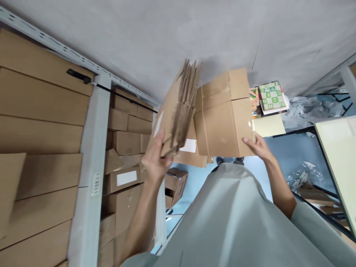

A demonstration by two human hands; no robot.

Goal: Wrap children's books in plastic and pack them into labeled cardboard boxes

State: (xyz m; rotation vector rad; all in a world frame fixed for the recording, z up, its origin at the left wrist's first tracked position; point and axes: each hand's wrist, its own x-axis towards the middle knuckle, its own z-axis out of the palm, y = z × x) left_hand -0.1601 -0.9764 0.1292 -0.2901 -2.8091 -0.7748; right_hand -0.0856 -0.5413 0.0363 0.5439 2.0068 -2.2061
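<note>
My left hand (158, 157) grips a stack of flattened cardboard boxes (180, 111) by its lower end. The stack is tilted, its layered edges face right, and part of a white label shows on its left face. My right hand (258, 146) holds a flat folded cardboard box (219, 115) at its lower right corner, with the thumb on the near face. A crease crosses this box and a strip runs down its left side. The box's left edge is close to the stack; whether they touch I cannot tell. Behind both is more cardboard with a white label (189, 145).
Shelves of cardboard boxes (41, 133) line the left, with a white metal upright (91, 167) between bays. An open carton (175, 185) sits low beside them. At right are a pale tabletop (338, 159), a green-patterned box (271, 96) and crumpled plastic (311, 107). A grey wall stands ahead.
</note>
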